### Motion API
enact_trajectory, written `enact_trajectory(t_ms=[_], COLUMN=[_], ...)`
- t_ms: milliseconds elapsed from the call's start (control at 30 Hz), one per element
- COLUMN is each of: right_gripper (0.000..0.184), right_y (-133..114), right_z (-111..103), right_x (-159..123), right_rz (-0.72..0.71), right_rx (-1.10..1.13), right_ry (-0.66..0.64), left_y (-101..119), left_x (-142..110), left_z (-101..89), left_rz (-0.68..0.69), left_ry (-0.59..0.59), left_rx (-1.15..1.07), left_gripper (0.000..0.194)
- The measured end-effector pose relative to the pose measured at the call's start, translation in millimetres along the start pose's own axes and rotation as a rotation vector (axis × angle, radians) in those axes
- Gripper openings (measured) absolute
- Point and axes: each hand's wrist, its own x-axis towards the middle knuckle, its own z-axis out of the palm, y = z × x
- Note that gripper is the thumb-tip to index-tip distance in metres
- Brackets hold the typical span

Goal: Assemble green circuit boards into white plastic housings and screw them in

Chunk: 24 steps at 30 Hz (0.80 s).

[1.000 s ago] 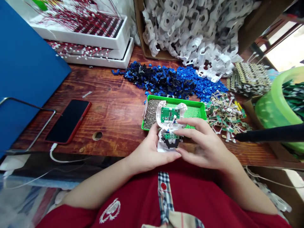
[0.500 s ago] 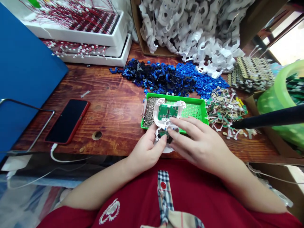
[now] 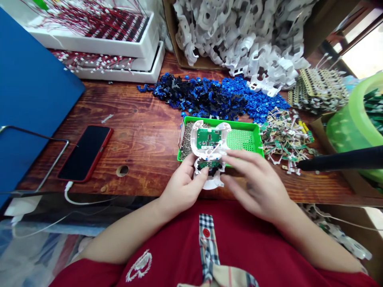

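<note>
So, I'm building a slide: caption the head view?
Left hand holds a white casing with green circuit boards, right hand close by.

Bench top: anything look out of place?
A pale strip lies alone just beyond the phone, and a blue piece trails off the left end of the blue-and-black heap; both look like strays.

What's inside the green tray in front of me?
Small metal pieces lie at left; at right, the green tray shows its perforated base. The white shell in your left hand covers the middle, your right hand part of the near edge; anything behind them can't be seen.
</note>
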Motion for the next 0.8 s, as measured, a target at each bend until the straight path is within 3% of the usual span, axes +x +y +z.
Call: enact_trajectory(t_ms=[67, 133, 200, 333, 500, 800], right_gripper=[0.031, 0.025, 0.026, 0.029, 0.014, 0.015], right_y=[2, 3, 2, -5, -8, -11], right_z=[6, 13, 20, 28, 32, 29], right_x=[-4, -5, -3, 3, 3, -4], right_rz=[0.308, 0.540, 0.619, 0.633, 0.611, 0.584], right_rx=[0.311, 0.648, 0.888, 0.992, 0.937, 0.973], right_ry=[0.120, 0.060, -0.039, -0.007, 0.039, 0.061], left_y=[1, 1, 1, 0, -3, -1], left_x=[0, -1, -1, -2, -4, -5], left_z=[0.2, 0.6, 1.2, 2.1, 0.6, 1.6], left_rz=[0.026, 0.045, 0.065, 0.084, 0.141, 0.200], left_ry=[0.006, -0.008, -0.023, -0.011, 0.029, -0.024], left_rx=[0.015, 0.037, 0.060, 0.117, 0.237, 0.239], left_gripper=[0.048, 0.048, 0.047, 0.048, 0.042, 0.042])
